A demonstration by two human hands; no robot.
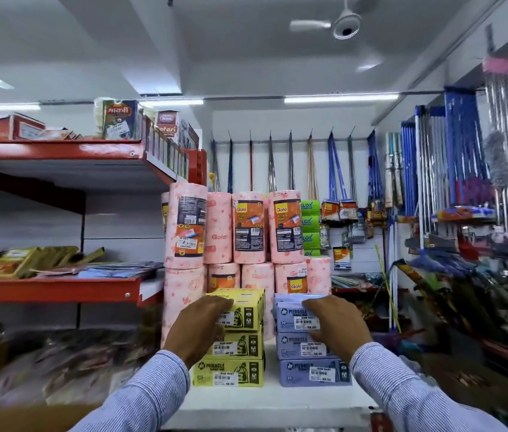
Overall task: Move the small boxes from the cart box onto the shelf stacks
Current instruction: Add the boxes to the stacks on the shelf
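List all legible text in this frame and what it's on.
"Gala": pink towel rolls
"MIRACLE": bottom yellow box
"MIRACLE": purple boxes
"30": bottom purple box
"afari", partly cut off: upper-shelf carton
"LOX", partly hidden: green packs
Price stickers and barcodes: too blurred.

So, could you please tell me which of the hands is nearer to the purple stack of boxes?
Right. The right hand rests on the top box of the purple stack; the left hand is over on the yellow stack beside it.

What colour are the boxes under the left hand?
Yellow boxes, under the left hand; head view.
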